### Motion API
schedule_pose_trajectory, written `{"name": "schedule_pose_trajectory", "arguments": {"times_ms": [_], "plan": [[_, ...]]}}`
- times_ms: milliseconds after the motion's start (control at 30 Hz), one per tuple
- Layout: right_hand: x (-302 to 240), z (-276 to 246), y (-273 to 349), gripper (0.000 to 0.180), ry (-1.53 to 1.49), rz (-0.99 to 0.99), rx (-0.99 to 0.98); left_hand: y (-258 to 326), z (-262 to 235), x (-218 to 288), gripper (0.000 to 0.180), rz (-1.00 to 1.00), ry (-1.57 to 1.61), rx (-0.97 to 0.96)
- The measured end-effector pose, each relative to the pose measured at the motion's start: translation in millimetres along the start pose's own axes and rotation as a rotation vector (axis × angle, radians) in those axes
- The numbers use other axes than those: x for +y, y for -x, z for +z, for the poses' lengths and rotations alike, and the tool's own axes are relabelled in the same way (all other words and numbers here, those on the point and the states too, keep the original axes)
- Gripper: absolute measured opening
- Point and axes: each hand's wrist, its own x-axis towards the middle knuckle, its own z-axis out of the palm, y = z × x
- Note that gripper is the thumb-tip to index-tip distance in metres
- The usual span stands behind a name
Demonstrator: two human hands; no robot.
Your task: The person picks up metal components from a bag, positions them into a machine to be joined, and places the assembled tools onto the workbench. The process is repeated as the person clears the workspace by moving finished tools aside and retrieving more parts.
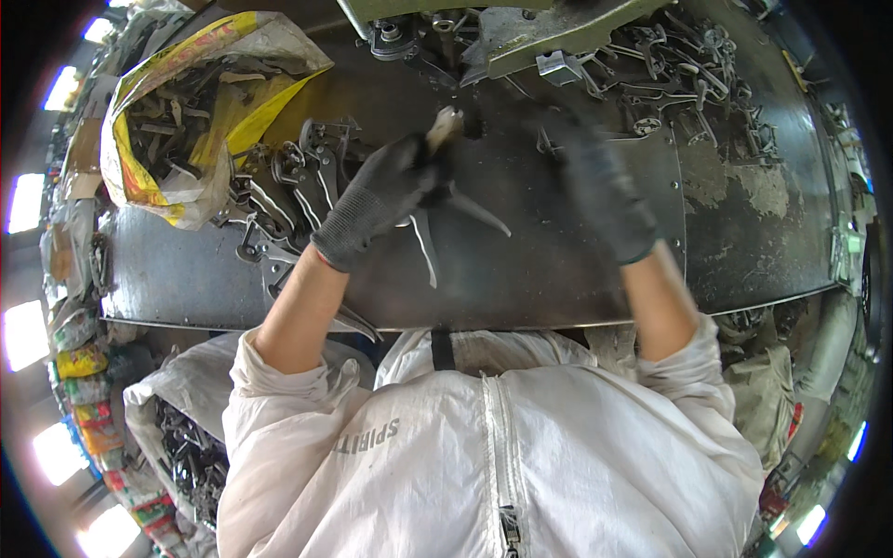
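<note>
Head view: two gloved hands work plier-like metal parts at the middle of a dark steel worktop (558, 279).

The left hand (381, 200) grips one part (437, 223), legs splayed toward the near edge; the right hand (600, 191) is blurred, so I cannot tell its grip. Judged step: seating a piece under the press (521, 28); next calls for steady alignment. Two loose heaps, left (288, 186) and far right (688, 84), uncountable; one yellow sack (158, 167).

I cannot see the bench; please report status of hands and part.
Left hand gloved, shut on metal part. Right hand gloved, blurred, grip unclear. Metal pieces piled beside left hand.
</note>
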Motion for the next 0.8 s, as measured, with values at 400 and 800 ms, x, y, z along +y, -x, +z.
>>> {"name": "schedule_pose_trajectory", "arguments": {"times_ms": [400,800], "plan": [[-21.5,3.4,-24.4,0.032,-0.948,0.823,0.065,-5.4,-8.5,16.1,0.056,0.030,0.490,0.184],[-55.8,23.7,-55.7,0.035,-1.139,0.806,-0.015,-35.6,-4.9,35.3,0.043,0.187,0.118,0.238]]}}
